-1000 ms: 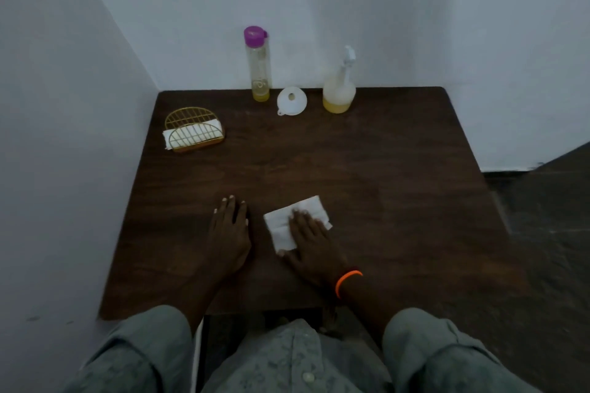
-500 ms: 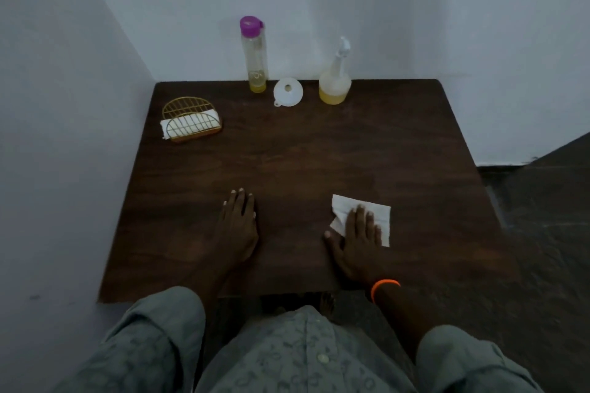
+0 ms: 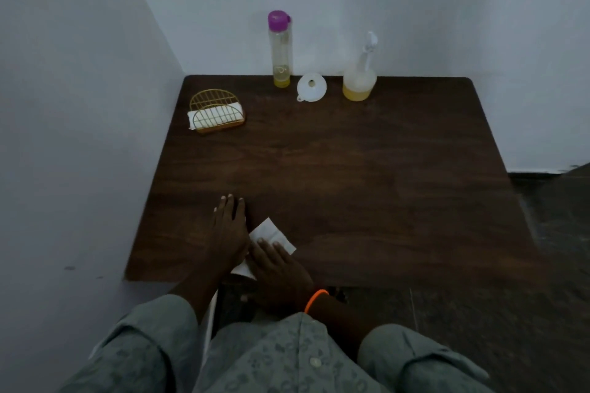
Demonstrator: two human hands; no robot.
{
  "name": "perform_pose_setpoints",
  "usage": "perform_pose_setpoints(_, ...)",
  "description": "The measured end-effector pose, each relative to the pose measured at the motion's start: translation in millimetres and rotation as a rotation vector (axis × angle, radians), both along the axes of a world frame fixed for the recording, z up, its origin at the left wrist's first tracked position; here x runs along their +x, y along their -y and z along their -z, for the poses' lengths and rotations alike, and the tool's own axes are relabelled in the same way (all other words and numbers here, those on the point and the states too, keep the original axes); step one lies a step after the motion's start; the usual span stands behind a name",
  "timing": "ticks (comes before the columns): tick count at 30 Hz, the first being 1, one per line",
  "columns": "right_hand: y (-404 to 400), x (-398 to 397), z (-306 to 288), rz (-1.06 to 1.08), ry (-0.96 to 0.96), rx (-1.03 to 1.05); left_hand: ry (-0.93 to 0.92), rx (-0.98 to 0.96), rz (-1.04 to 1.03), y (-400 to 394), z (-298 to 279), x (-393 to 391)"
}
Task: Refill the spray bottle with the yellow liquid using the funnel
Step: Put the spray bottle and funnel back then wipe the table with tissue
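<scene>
Nearest to me, at the table's [image 3: 351, 188] near edge, my right hand [image 3: 281, 274] lies flat with straight fingers pressing on a white paper napkin [image 3: 271, 233]; an orange band [image 3: 314, 299] circles that wrist. My left hand [image 3: 228, 233] rests just beside it, palm down, fingers straight and released, its inner edge touching the napkin. Neither hand grasps anything. I count one loose napkin here.

Farther off, toward the far left corner of the table, I see one gold wire holder [image 3: 217, 113] standing with a folded stack of white napkins between its two arched sides.

Along the far edge, against the wall, stand three things in a row. On the left is one tall clear bottle [image 3: 281, 51] with a purple cap, upright, holding only a shallow layer of yellow liquid at its bottom. In the middle lies one white funnel [image 3: 311, 88], mouth toward me, resting on the table between the two bottles and touching neither. On the right stands the one spray bottle [image 3: 360, 80], upright, with a white trigger head, a narrow neck and a wide rounded translucent body; yellow liquid fills the lower part of that body. It sits well apart from both my hands, its head on.
</scene>
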State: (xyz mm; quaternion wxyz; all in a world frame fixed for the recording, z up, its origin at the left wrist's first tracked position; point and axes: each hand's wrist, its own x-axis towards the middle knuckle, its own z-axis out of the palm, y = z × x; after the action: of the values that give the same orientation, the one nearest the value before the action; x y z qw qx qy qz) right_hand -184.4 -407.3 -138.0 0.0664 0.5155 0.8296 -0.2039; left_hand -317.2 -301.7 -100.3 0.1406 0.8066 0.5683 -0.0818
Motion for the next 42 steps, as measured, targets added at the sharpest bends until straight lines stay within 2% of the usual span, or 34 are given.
perform_pose_setpoints(5,7.2,43.0,-7.1,0.189,-0.063,0.039,0.017,0.029,0.046,-1.4,9.2,14.9)
perform_pose_setpoints(9,26.3,97.9,-10.1,0.504,-0.067,0.036,0.028,0.046,0.183,-7.4,11.6,35.6)
perform_pose_setpoints(14,69.5,163.2,-13.0,0.864,-0.027,0.01,0.036,0.062,0.247,-12.4,12.2,63.8)
perform_pose_setpoints(18,91.3,172.7,-19.6,0.988,-0.044,-0.042,0.033,0.046,0.258,-9.6,13.2,72.0)
perform_pose_setpoints(21,87.1,154.4,-21.0,0.955,-0.048,-0.053,0.035,0.044,0.22,-7.2,15.3,67.9)
perform_pose_setpoints(24,71.7,119.9,-19.7,0.829,-0.066,-0.026,0.05,0.052,0.163,-5.1,16.9,59.8)
perform_pose_setpoints(29,42.9,46.2,-13.8,0.478,-0.129,-0.058,0.073,0.07,0.097,-1.1,4.8,48.9)
perform_pose_setpoints(33,40.3,2.7,-2.4,0.229,-0.054,-0.109,0.074,0.113,0.027,4.5,5.5,43.0)
perform_pose_setpoints(37,54.1,7.2,4.6,0.196,-0.074,-0.064,0.117,0.164,0.001,14.1,22.5,35.3)
perform_pose_setpoints(42,73.4,50.3,-2.1,0.316,-0.086,-0.035,0.149,0.159,0.117,22.5,37.3,39.8)
